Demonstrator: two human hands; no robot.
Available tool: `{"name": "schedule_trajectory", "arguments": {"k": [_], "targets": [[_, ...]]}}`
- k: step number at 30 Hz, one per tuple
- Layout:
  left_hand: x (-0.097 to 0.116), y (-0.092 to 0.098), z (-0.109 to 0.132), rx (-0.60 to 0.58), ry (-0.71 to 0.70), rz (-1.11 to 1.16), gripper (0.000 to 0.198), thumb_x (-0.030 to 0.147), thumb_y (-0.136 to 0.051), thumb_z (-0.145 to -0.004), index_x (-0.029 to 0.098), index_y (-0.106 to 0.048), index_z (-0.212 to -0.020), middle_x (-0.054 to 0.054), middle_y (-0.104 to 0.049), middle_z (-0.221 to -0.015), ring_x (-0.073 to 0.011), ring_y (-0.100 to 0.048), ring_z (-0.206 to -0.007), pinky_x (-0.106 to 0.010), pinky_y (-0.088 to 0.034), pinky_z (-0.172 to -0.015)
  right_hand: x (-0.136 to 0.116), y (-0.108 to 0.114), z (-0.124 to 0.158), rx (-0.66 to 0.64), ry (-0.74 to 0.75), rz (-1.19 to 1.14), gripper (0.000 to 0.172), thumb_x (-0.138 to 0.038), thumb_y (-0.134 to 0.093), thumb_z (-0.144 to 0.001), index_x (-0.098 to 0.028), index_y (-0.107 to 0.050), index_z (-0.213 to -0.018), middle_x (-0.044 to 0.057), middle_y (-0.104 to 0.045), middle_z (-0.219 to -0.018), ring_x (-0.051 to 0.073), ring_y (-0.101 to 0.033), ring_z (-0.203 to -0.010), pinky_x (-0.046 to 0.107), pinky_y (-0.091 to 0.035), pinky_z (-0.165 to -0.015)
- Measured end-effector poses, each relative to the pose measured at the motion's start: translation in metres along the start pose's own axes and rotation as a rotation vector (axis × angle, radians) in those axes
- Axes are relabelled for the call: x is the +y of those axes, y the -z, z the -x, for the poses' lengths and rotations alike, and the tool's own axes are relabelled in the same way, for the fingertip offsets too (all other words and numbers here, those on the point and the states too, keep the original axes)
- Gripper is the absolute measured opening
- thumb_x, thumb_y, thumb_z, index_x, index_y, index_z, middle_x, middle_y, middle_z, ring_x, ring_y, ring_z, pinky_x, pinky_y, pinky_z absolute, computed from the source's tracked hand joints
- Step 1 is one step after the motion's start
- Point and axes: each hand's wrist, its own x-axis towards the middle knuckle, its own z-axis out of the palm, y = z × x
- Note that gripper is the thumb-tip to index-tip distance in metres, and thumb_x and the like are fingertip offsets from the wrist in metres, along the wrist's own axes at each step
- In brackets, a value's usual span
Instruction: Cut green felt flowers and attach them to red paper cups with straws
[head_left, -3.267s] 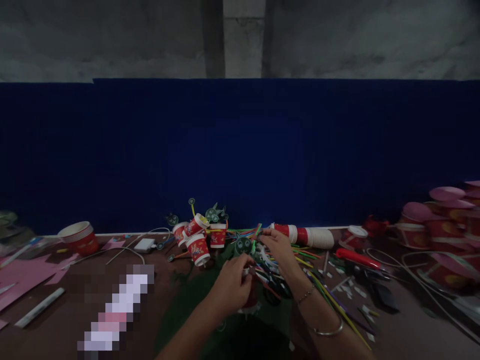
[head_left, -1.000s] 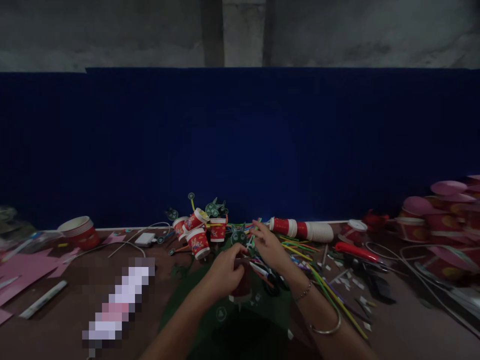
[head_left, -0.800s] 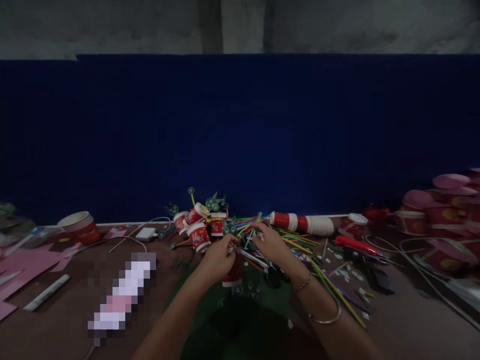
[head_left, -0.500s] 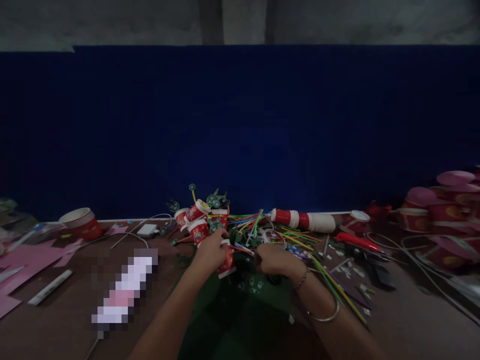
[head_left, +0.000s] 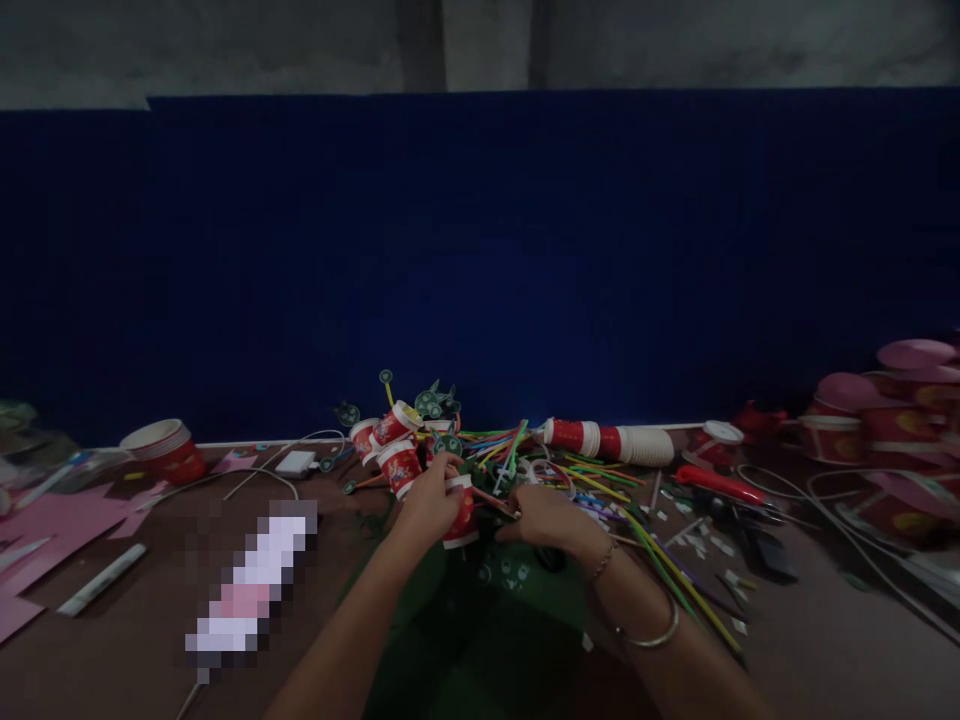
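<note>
Head view: just right of a pile of red paper cups (head_left: 399,466), the left hand (head_left: 429,502) has its fingers curled around a single patterned cup (head_left: 463,514), gripping its left side and holding it slightly tilted above the green mat (head_left: 450,640). From beside that cup a thin orange strip (head_left: 489,499) runs toward the right hand (head_left: 551,522), whose fingers are bent inward; whether they pinch it I cannot tell. Beyond lie a toppled stack of cups (head_left: 611,441) and loose coloured straws (head_left: 675,571).
</note>
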Motion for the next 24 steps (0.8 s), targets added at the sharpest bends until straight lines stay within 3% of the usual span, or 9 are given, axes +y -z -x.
{"name": "schedule_trajectory", "arguments": {"k": [5,14,19,24], "targets": [[0.012,0.001,0.003,0.005,-0.081,0.075,0.022,0.011,-0.047,-0.071,0.020,-0.048,-0.091,-0.002,-0.059,-0.085,-0.0167,-0.058,-0.084,-0.028,-0.043,-0.073,0.004,0.001,-0.010,0.078,0.038,-0.289,0.014,-0.029,-0.064,-0.065,-0.018,-0.065,-0.075,0.004,-0.066,-0.067,0.017,-0.059,-0.062,0.023,-0.036,-0.052],[0.027,0.004,0.010,-0.077,-0.151,0.247,0.017,0.017,-0.050,-0.072,0.019,-0.050,-0.089,-0.001,-0.060,-0.087,-0.0144,-0.057,-0.082,-0.025,-0.045,-0.071,0.013,0.013,-0.018,0.171,0.028,-0.848,0.009,-0.024,-0.061,-0.064,-0.015,-0.062,-0.066,-0.002,-0.060,-0.054,0.012,-0.054,-0.053,0.023,-0.040,-0.054],[0.030,0.015,0.006,0.100,-0.143,0.377,0.012,0.024,-0.049,-0.077,0.018,-0.053,-0.087,-0.003,-0.061,-0.087,-0.0154,-0.058,-0.082,-0.027,-0.045,-0.074,0.015,0.021,-0.019,0.179,-0.039,-1.178,0.013,-0.026,-0.066,-0.059,-0.015,-0.060,-0.063,-0.003,-0.059,-0.055,0.011,-0.054,-0.053,0.024,-0.043,-0.057],[0.021,0.022,0.000,0.353,0.027,0.448,0.011,0.027,-0.051,-0.074,0.018,-0.051,-0.079,-0.001,-0.057,-0.075,-0.0151,-0.057,-0.071,-0.027,-0.045,-0.067,0.014,0.027,-0.016,0.187,-0.104,-1.266,0.012,-0.024,-0.067,-0.059,-0.015,-0.060,-0.061,-0.002,-0.061,-0.056,0.012,-0.056,-0.056,0.025,-0.044,-0.060]]}}
